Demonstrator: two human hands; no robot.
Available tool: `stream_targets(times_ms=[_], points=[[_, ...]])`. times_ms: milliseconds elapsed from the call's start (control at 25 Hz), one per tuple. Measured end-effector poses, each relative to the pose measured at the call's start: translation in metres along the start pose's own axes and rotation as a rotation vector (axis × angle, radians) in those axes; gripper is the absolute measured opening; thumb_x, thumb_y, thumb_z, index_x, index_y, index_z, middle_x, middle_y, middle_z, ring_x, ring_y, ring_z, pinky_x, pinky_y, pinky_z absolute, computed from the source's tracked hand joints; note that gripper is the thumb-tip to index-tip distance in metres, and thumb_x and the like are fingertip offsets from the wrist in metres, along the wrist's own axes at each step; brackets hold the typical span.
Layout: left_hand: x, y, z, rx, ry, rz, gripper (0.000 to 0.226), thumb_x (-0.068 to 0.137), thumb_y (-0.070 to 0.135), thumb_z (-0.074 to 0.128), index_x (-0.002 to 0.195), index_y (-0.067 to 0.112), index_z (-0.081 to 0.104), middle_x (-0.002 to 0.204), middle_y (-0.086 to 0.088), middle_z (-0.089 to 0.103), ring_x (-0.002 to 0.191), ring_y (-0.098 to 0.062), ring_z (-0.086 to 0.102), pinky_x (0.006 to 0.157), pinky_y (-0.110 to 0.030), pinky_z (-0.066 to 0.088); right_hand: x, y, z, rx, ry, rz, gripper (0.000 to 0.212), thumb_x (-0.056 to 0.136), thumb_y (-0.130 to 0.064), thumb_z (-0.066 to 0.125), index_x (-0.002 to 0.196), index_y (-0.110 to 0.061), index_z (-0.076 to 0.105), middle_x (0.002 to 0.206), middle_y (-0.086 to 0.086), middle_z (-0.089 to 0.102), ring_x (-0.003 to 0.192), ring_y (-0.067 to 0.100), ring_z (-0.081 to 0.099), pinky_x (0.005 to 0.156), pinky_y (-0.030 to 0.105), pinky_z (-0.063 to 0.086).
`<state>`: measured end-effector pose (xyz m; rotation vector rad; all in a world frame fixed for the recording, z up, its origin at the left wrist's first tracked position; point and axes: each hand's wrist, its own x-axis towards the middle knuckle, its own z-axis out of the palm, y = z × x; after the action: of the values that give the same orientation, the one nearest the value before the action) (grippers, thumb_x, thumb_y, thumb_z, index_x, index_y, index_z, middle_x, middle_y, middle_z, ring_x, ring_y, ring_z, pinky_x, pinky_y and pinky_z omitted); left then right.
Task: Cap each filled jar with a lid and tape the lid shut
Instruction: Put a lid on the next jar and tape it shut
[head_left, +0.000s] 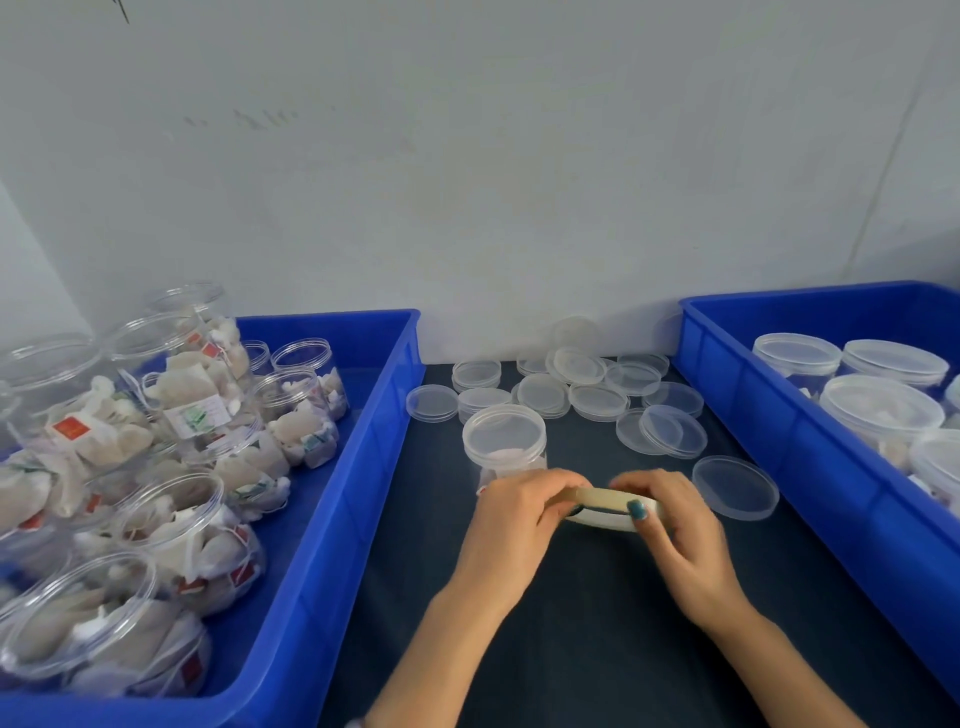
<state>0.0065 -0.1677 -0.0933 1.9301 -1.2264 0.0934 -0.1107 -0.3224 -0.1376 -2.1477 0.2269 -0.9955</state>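
Head view: nearest, above the dark counter (571, 649), the left hand (519, 514) and right hand (680, 530) hold a roll of tape (605, 499) between them, fingers (550, 483) curled and pinching its rim. Just beyond stands a capped jar (504, 436), with loose lids (579, 366) scattered farther back. A left blue bin (332, 519) holds open filled jars (171, 525); a right blue bin (779, 431) holds lidded ones.

Bright, even, cool light, soft shadows, slight overall blur, wide-angle bending at edges.

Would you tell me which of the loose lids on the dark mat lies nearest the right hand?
The lone lid beside the right hand, by the right bin; the rest cluster farther back.
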Motion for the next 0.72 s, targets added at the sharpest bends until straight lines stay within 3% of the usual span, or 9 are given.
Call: stream_targets(times_ms=[80,200,360,560,720], points=[[-0.003,-0.003,0.002,-0.001,0.015,0.025,0.031,0.091,0.010,0.070,0.118,0.024,0.072,0.115,0.011,0.069,0.104,-0.001,0.061,0.094,-0.018,0.048,0.000,-0.002,0.001,0.128,-0.107,0.064,0.044,0.093,-0.068,0.042,0.081,-0.033,0.067,0.070,0.001,0.062,0.067,0.014,0.057,0.062,0.035,0.044],[-0.010,-0.002,0.009,0.087,0.155,0.029,0.040,0.089,0.012,0.072,0.126,0.026,0.068,0.122,0.014,0.060,0.107,0.000,0.058,0.094,-0.014,0.047,0.000,-0.005,0.002,0.266,-0.141,0.129,0.042,0.091,-0.061,0.050,0.073,-0.025,0.064,0.063,0.008,0.053,0.057,0.020,0.045,0.058,0.035,0.036],[-0.014,0.003,0.017,0.032,0.299,0.019,0.029,0.090,0.021,0.072,0.119,0.025,0.073,0.109,0.014,0.060,0.097,-0.001,0.060,0.085,-0.020,0.053,-0.001,-0.008,0.003,0.237,-0.075,0.083,0.036,0.093,-0.044,0.052,0.076,-0.014,0.062,0.066,0.009,0.053,0.059,0.020,0.044,0.057,0.033,0.035],[-0.005,0.014,0.025,-0.194,0.526,-0.069,0.019,0.082,0.013,0.080,0.099,0.023,0.079,0.092,0.012,0.067,0.087,-0.004,0.066,0.077,-0.030,0.058,-0.007,-0.013,0.008,0.047,-0.006,-0.026,0.032,0.096,-0.047,0.042,0.089,-0.022,0.061,0.075,-0.006,0.054,0.069,0.018,0.051,0.062,0.034,0.042],[0.001,0.019,0.031,-0.218,0.566,-0.135,0.007,0.086,0.019,0.076,0.093,0.021,0.076,0.090,0.012,0.065,0.081,-0.004,0.064,0.074,-0.039,0.058,-0.010,-0.011,0.009,-0.082,-0.006,-0.124,0.030,0.097,-0.034,0.031,0.103,-0.023,0.057,0.087,-0.016,0.050,0.081,0.008,0.049,0.073,0.019,0.034]])
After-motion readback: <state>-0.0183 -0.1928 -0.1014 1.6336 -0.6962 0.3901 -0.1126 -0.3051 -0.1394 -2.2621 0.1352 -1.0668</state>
